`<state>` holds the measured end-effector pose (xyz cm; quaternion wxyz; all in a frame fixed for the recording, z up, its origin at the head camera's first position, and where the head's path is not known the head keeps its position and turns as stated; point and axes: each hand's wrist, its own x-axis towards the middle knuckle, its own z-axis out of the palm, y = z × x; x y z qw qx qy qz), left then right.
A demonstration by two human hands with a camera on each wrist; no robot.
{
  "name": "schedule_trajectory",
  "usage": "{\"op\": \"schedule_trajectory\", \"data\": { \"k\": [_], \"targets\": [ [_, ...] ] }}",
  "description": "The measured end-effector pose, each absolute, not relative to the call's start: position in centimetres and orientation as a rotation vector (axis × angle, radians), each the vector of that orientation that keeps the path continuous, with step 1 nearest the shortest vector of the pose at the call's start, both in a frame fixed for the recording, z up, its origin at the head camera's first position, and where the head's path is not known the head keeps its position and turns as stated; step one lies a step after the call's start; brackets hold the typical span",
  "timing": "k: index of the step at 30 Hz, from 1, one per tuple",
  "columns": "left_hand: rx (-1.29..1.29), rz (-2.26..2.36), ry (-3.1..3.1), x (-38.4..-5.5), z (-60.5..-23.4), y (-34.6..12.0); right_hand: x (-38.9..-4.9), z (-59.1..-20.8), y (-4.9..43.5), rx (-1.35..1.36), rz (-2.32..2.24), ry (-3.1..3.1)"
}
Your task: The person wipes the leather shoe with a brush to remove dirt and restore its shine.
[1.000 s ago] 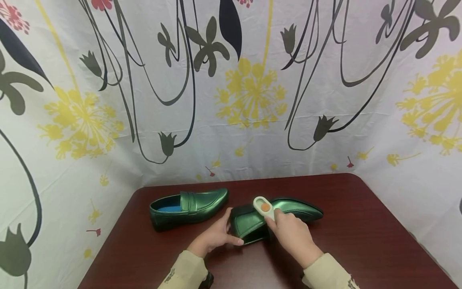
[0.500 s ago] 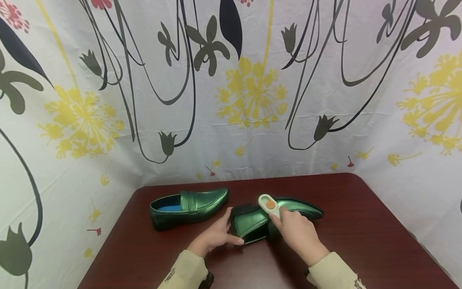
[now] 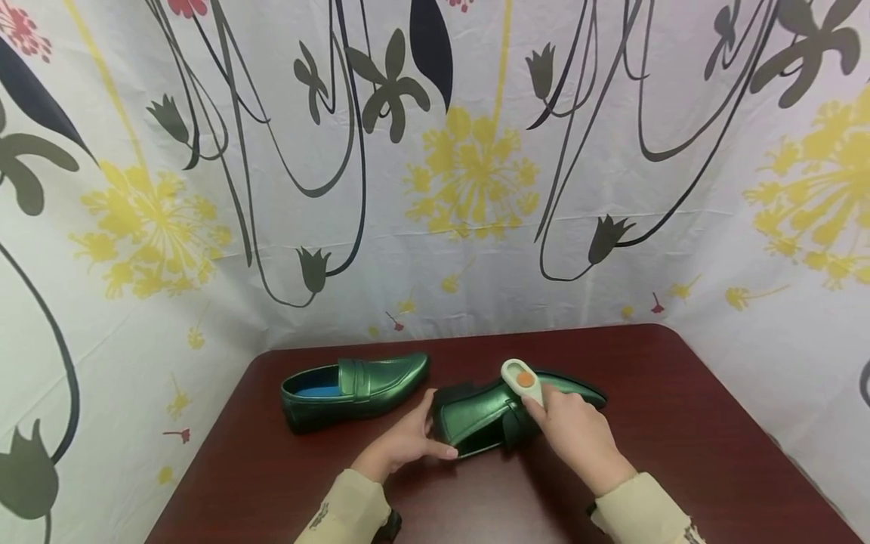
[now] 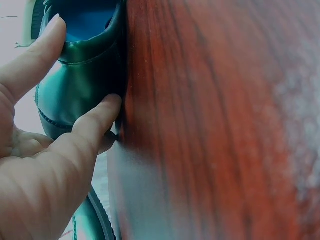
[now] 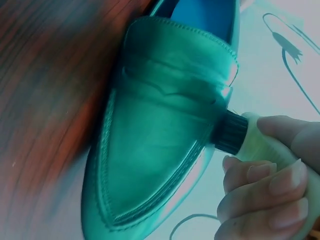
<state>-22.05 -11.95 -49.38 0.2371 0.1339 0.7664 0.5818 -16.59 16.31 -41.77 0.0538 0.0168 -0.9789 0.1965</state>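
A shiny green loafer [image 3: 472,412] lies tipped on its side on the table, its opening turned towards me and its toe to the right. My left hand [image 3: 408,440] grips it round the heel. In the left wrist view, one digit of that hand [image 4: 55,155] rests at the shoe's rim and another against the heel. My right hand [image 3: 578,434] holds a small brush [image 3: 533,389] with a pale handle and an orange spot. In the right wrist view, the brush's dark bristles [image 5: 232,132] touch the loafer's side beside the strap.
A second green loafer [image 3: 384,389] with a blue insole stands upright to the left, toe pointing right. The dark red wooden table [image 3: 652,363] has rounded back corners. White cloth with a flower print [image 3: 381,211] hangs behind and at both sides.
My right hand has slid the brush rightwards along the loafer's side, towards the toe. The left hand and both shoes stay in place.
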Motion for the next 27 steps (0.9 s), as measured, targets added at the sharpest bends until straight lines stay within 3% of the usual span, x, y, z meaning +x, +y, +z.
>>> {"op": "schedule_trajectory", "data": {
  "k": [27],
  "targets": [
    [0.387, 1.583, 2.114, -22.1, -49.5, -11.9, -15.4, -43.7, 22.0, -0.124, 0.711, -2.927]
  ]
}}
